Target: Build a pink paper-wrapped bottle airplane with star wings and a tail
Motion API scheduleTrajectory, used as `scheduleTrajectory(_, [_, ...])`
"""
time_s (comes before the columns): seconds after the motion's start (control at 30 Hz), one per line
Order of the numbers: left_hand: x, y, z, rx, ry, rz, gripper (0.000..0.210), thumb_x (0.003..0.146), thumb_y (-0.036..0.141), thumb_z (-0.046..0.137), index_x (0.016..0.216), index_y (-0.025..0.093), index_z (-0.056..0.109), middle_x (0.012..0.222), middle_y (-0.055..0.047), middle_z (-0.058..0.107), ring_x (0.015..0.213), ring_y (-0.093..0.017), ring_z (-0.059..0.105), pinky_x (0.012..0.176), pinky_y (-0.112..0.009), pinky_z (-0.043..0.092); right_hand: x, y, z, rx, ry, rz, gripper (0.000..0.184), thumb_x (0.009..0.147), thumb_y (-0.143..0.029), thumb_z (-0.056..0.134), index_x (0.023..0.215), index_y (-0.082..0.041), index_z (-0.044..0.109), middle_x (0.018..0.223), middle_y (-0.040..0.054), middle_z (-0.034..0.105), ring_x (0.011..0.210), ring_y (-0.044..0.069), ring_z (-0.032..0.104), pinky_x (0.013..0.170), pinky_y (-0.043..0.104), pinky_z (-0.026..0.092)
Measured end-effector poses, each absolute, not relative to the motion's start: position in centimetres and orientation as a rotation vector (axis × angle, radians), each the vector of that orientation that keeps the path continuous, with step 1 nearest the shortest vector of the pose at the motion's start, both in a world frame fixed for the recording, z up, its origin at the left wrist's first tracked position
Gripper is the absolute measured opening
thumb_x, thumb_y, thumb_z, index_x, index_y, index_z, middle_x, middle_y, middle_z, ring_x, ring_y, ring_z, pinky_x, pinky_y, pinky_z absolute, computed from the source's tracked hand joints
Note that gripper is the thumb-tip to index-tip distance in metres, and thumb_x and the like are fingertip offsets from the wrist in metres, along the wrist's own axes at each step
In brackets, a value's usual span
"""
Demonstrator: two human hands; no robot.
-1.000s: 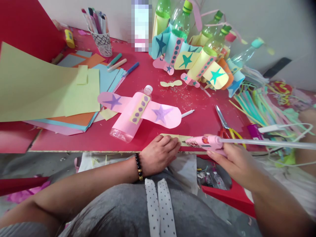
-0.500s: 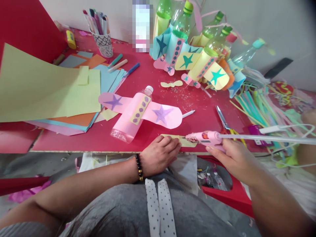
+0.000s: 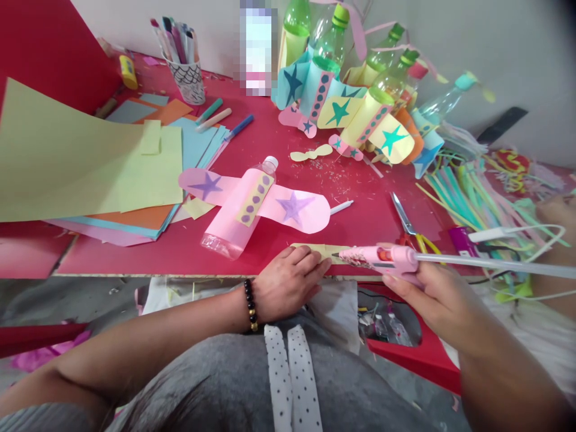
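Along the table's front edge lies a pale yellow paper strip [image 3: 338, 252], partly covered by my left hand [image 3: 292, 282], whose fingers rest flat on it. My right hand [image 3: 432, 294] is wrapped around a pink hot glue gun [image 3: 391, 259] with a long clear glue stick coming out of its back. The gun's nozzle points left over the strip, close to my left fingertips; whether it touches the paper I cannot tell. Beyond my left hand lies a pink paper-wrapped bottle plane [image 3: 231, 210] with purple stars on its wings.
Scissors [image 3: 402, 216] and a pale yellow propeller-shaped paper [image 3: 311, 153] lie on the red table. Finished bottle planes [image 3: 342, 96] stand at the back right, near bundled strips [image 3: 472, 198]. Coloured sheets [image 3: 135, 174] and a pen cup [image 3: 186, 78] are left. Another person's arm [image 3: 558, 240] shows at right.
The glue gun has shifted slightly, its nozzle now nearer my left fingertips. My left hand stays on the yellow strip. The view has moved a little.
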State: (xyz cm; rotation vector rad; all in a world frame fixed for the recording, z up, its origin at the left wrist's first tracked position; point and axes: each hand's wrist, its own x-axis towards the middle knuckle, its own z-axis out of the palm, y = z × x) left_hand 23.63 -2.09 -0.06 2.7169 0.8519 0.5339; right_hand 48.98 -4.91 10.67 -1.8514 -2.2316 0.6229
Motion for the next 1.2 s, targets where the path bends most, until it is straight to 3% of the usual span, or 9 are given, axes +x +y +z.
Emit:
scheduleTrajectory(0.13, [23.2,-2.3,-0.3,2.706,0.842,0.589,0.041,0.094,0.033,0.053,0.130,0.013,0.050,0.130,-0.010,0.055,0.121,-0.027,0.044,0.104,-0.043,0.040,48.3,-4.4,10.3,-1.799,-2.196,0.661,0.035,0.093,-0.036,0.053,0.122,-0.018,0.060,0.116,0.0096,0.070,0.110,0.029,0.065,0.092,0.038,0.051])
scheduleTrajectory(0.27, [22.9,-2.4,-0.4,2.695,0.870,0.588,0.041,0.092,0.032,0.056,0.129,0.016,0.051,0.127,-0.009,0.056,0.119,-0.028,0.046,0.099,-0.043,0.044,47.8,-3.8,9.7,-1.769,-2.204,0.678,0.030,0.093,-0.037,0.053,0.116,-0.018,0.062,0.105,0.0091,0.072,0.099,0.027,0.068,0.086,0.038,0.052])
scheduleTrajectory(0.47, [22.6,-2.4,-0.7,2.713,0.858,0.629,0.039,0.094,0.031,0.053,0.127,0.011,0.052,0.123,-0.010,0.058,0.117,-0.027,0.048,0.102,-0.041,0.042,46.6,-2.9,10.0,-1.766,-2.290,0.639,0.023,0.094,-0.036,0.051,0.104,-0.020,0.063,0.088,0.0061,0.073,0.085,0.025,0.069,0.074,0.034,0.053])
scheduleTrajectory(0.6, [22.6,-2.4,-0.8,2.728,0.860,0.633,0.038,0.094,0.031,0.053,0.127,0.012,0.053,0.122,-0.010,0.059,0.115,-0.027,0.049,0.100,-0.041,0.044,46.0,-2.4,10.3,-1.769,-2.308,0.636,0.023,0.094,-0.035,0.050,0.107,-0.021,0.063,0.085,0.0044,0.073,0.075,0.022,0.069,0.063,0.030,0.050])
scheduleTrajectory(0.73, [22.6,-2.4,-0.7,2.736,0.866,0.641,0.038,0.094,0.031,0.053,0.127,0.012,0.053,0.122,-0.010,0.059,0.114,-0.026,0.049,0.100,-0.041,0.044,45.8,-2.1,10.0,-1.794,-2.330,0.604,0.021,0.093,-0.036,0.051,0.097,-0.020,0.064,0.078,0.0037,0.071,0.069,0.021,0.067,0.057,0.028,0.047])
scheduleTrajectory(1.03, [22.6,-2.4,-0.6,2.725,0.862,0.615,0.037,0.094,0.030,0.053,0.126,0.012,0.053,0.122,-0.010,0.058,0.115,-0.026,0.048,0.100,-0.041,0.045,45.8,-1.8,9.9,-1.806,-2.371,0.576,0.023,0.094,-0.036,0.048,0.100,-0.019,0.063,0.074,0.0046,0.070,0.064,0.020,0.065,0.053,0.029,0.044])
scheduleTrajectory(1.2, [22.6,-2.3,-0.6,2.697,0.866,0.597,0.037,0.094,0.031,0.053,0.126,0.012,0.052,0.119,-0.010,0.058,0.112,-0.026,0.048,0.099,-0.041,0.046,45.9,-2.4,10.3,-1.789,-2.385,0.608,0.022,0.094,-0.035,0.048,0.099,-0.019,0.062,0.085,0.0069,0.072,0.076,0.023,0.068,0.062,0.031,0.049])
